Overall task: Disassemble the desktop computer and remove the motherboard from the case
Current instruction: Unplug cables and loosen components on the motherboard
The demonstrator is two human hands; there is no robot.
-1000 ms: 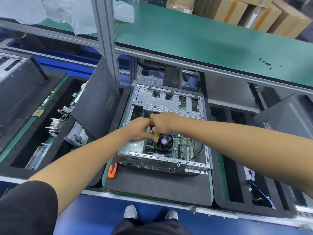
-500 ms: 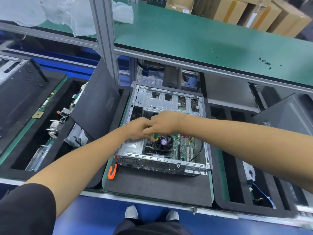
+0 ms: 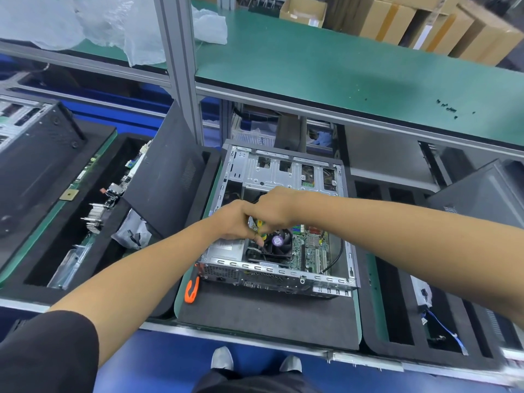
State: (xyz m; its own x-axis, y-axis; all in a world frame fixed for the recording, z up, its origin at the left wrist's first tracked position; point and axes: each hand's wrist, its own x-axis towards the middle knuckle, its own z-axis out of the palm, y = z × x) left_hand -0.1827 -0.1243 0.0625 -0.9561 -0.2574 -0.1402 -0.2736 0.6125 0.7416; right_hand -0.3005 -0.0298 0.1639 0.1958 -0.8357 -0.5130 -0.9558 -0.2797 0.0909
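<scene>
Case (image 3: 283, 177) lies open at frame centre on a black mat (image 3: 266, 316), bare silver drive bays toward the top. Motherboard (image 3: 310, 251), green, sits in the lower half with a black fan (image 3: 278, 243), purple hub. Both hands meet just above the fan. Right hand (image 3: 273, 209) curls around a green-yellow tool (image 3: 260, 226). Left hand (image 3: 234, 221): fingers hidden, grip cannot be told. Orange tool (image 3: 191, 290) lies lower left of case.
</scene>
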